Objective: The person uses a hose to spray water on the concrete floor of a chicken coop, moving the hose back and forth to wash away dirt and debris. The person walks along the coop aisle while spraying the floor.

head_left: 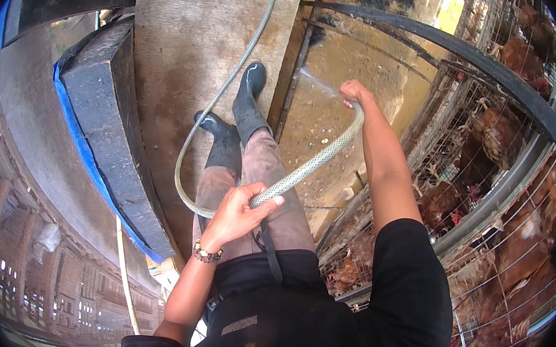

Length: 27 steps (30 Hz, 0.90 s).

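My left hand (240,211), a beaded bracelet at its wrist, is closed around a braided clear plastic hose (312,163) in front of my thighs. From there the hose arcs up to my right hand (355,94), which grips its end at arm's length. Water (319,82) sprays from that end towards the wet, dirt-stained floor under the cages. The rest of the hose loops past my left hand, beside my dark rubber boots (251,89), and runs off at the top of the view.
Wire cages (499,191) with brown hens stand along the right, crossed by a dark curved bar (478,57). A dark box-like structure (104,130) edged with blue sheeting borders the concrete walkway (198,17) on the left.
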### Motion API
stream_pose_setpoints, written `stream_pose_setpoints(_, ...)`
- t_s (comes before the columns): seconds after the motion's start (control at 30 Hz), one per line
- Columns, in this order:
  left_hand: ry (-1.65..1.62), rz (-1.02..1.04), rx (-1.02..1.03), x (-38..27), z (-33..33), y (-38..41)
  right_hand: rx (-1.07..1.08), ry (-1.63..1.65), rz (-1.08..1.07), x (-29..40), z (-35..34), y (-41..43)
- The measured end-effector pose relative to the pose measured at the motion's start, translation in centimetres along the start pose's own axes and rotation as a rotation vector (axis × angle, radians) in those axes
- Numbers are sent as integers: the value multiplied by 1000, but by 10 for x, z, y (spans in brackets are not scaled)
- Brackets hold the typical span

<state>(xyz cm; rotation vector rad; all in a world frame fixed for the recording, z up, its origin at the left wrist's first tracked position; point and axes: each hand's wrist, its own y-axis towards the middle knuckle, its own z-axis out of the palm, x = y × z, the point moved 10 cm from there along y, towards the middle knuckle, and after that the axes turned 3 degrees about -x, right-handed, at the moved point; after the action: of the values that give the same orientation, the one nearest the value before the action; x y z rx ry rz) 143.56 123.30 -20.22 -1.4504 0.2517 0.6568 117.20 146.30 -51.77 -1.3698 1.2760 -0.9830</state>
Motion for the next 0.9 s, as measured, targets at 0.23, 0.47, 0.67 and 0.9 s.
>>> stream_pose_setpoints(0.23, -8, -6, 0, 5, 1, -2, 26, 78, 39, -10, 15, -1)
stream_pose_setpoints(0.47, -9, -15, 12, 11, 2, -4, 57, 158, 61, -17, 30, -2)
stream_pose_setpoints(0.67, -32, -55, 29, 15, 4, -5, 44, 191, 82, -20, 37, -12)
stream_pose_setpoints(0.9, -10, -60, 37, 14, 4, -5, 94, 31, 49, -24, 46, -10)
